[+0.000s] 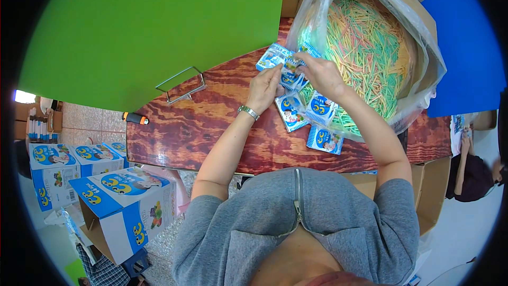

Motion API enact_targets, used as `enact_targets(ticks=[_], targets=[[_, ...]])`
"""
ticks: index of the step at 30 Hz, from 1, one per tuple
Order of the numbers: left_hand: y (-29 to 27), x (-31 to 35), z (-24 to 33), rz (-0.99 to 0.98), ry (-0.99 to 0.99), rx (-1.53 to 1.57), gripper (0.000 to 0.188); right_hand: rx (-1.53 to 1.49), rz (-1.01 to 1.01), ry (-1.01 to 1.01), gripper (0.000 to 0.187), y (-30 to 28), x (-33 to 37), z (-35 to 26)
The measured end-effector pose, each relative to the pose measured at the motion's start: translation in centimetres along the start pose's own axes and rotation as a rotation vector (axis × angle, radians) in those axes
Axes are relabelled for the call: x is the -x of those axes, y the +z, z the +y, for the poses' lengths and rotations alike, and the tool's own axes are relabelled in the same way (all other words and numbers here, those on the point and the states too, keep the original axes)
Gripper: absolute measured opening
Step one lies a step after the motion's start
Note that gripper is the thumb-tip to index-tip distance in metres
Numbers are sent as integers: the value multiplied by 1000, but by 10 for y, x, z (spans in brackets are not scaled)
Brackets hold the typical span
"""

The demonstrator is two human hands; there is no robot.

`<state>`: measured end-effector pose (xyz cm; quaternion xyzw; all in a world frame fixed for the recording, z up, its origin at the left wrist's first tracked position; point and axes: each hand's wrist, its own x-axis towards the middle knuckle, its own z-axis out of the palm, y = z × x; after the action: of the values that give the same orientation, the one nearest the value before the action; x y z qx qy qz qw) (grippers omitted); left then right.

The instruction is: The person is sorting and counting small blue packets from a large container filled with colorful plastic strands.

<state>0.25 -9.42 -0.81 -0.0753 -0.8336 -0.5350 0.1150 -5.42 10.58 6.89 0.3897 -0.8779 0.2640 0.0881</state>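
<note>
My left hand (264,89) and my right hand (323,77) come together over the table, fingers pinched at a small blue-and-white packet (290,78) between them. A watch with a metal band sits on my left wrist. Beyond the fingertips lies a similar packet (272,57). Closer to me, under and beside my right wrist, are more of them: one packet (291,112), another packet (320,107) and a third packet (325,140) near the table's front edge. My fingers partly cover the held packet, so I cannot tell if it is torn.
A clear plastic liner (423,107) in a large carton holds a heap of thin pastel sticks (365,47) at the right. The wood-grain table (211,122) carries a bent wire stand (184,86) and an orange-black cutter (136,118). Printed cartons (124,201) stand lower left; other people are at both sides.
</note>
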Motion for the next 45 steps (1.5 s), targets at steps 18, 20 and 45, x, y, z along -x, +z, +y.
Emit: enact_targets(ticks=[18,20,45], targets=[[-5,-28,-29,-171,-109,-68,23,-115,49,106,37,28,-6,48],[-1,-32,-30,-188,-108,-77,23,201,68,271,28,17,-18,70],[1,-38,-29,-353,-46,-103,129,-111,-197,-4,20,10,11,31]])
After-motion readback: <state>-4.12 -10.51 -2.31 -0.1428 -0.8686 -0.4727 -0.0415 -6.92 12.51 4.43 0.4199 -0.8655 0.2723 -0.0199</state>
